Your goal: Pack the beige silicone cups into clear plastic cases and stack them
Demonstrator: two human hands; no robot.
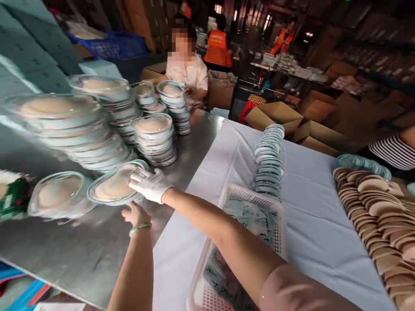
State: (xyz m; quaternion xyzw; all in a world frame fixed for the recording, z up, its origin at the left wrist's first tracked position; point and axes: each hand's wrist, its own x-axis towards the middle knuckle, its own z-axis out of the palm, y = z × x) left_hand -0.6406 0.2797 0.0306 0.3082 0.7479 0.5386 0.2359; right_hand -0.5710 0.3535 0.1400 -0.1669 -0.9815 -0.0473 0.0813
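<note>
A round clear-lidded container (115,186) with a beige, domed content lies at the near end of the steel table. My right hand (151,185), in a white glove, has its fingers stretched over the right side of its lid. My left hand (136,214), bare with a green bangle at the wrist, is just below the container's near rim, its fingers apart. Whether the left fingers touch the rim is blurred. Another such container (60,194) is to the left. Behind them rise tall stacks of the same containers (68,125), and a shorter stack (155,138) stands to their right.
A white basket (282,233) of printed packets sits on the white cloth (324,233). Behind it runs a row of lids (269,162). Beige oval pads (372,207) line the right edge. A person (188,77) is across the table; a striped sleeve (394,149) shows at right.
</note>
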